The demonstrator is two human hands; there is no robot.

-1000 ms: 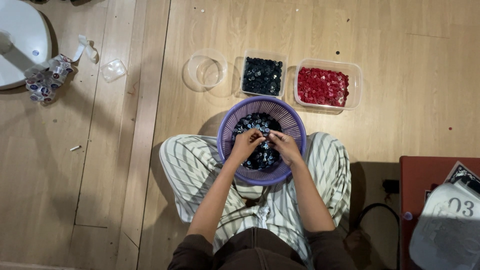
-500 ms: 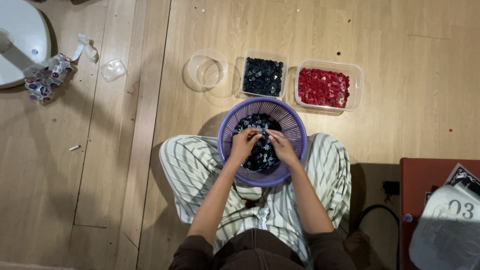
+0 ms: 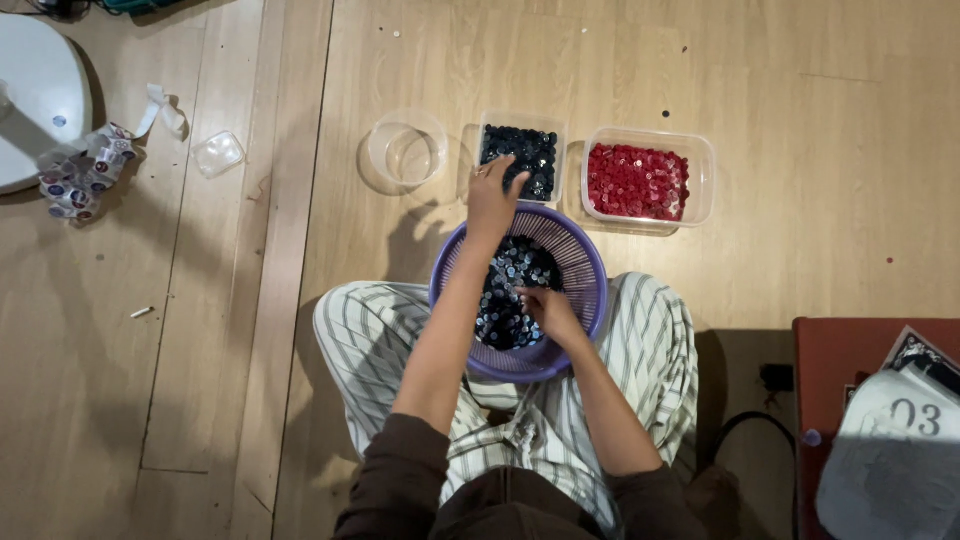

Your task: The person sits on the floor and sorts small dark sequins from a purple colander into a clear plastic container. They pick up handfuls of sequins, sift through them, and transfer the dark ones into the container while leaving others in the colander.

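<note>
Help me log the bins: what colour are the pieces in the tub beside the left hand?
Dark blue pieces, seen in the head view.

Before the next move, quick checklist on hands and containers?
1. Left hand over the tub of dark pieces: ok.
2. Whether the left hand holds a piece: cannot tell, fingers curled.
3. Right hand in the purple basket, on the mixed pile: ok.
4. Basket steady between the legs: ok.
5. Tub of red pieces shows only red: ok.
6. Round clear container ready to take pieces: ok, upright and looks empty.
</note>
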